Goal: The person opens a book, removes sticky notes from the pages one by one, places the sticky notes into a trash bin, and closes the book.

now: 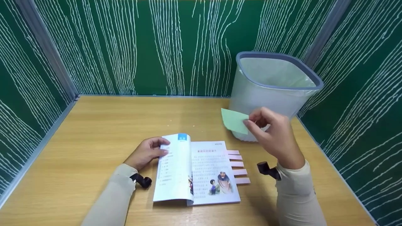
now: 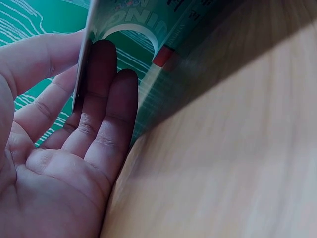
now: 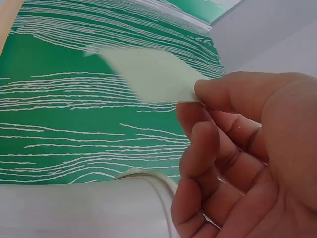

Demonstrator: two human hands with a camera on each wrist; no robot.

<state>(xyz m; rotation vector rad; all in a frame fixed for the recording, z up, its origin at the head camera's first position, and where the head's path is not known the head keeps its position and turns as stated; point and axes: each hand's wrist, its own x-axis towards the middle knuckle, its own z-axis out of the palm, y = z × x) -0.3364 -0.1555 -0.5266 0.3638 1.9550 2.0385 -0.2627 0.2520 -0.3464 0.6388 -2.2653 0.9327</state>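
Observation:
An open book (image 1: 213,169) lies on the table, its right page printed with text and a picture of two figures. My left hand (image 1: 147,153) grips the outer edge of the raised left pages, thumb on the printed side. Behind them, in the left wrist view, fingers (image 2: 106,129) support the green cover (image 2: 163,25). Between thumb and forefinger, my right hand (image 1: 273,135) pinches a corner of a light green sticky note (image 1: 234,121), held up in front of the bin. Several pink tabs (image 1: 237,164) stick out from the book's right edge.
A pale bin (image 1: 263,97) with a grey rim and a clear liner stands at the back right of the wooden table (image 1: 125,116). Small white specks lie behind the book. Green walls with white streaks enclose the back and sides.

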